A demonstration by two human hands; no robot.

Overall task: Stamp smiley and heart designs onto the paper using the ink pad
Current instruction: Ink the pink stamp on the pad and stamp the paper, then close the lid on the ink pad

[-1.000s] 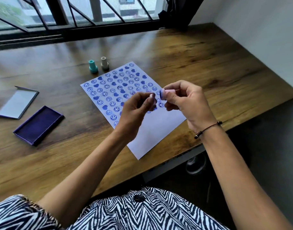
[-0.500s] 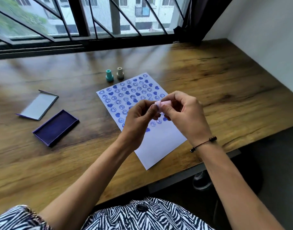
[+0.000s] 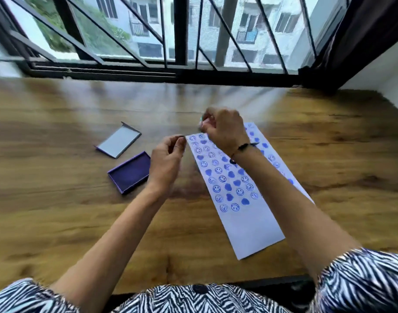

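While right hand (image 3: 223, 129) reaches past paper (image 3: 250, 227) far edge, fingers curled, contents blurred; left hand (image 3: 168, 154) pinched, contents unclear, between paper and ink pad (image 3: 130, 175). Likely stamp swap; next: ink stamp.

Wooden table (image 3: 58, 211) carries paper (image 3: 250, 227), ink pad (image 3: 130, 172), lid (image 3: 119, 143).

**Both hands raised, fingers curled**

Right hand (image 3: 223, 129) over far end of paper (image 3: 250, 227), fingers curled in, back of hand up, dark bracelet at wrist. Left hand (image 3: 167, 158) just left of paper's far corner, thumb and forefinger pinched together. Whether either holds anything: blurred, unclear.
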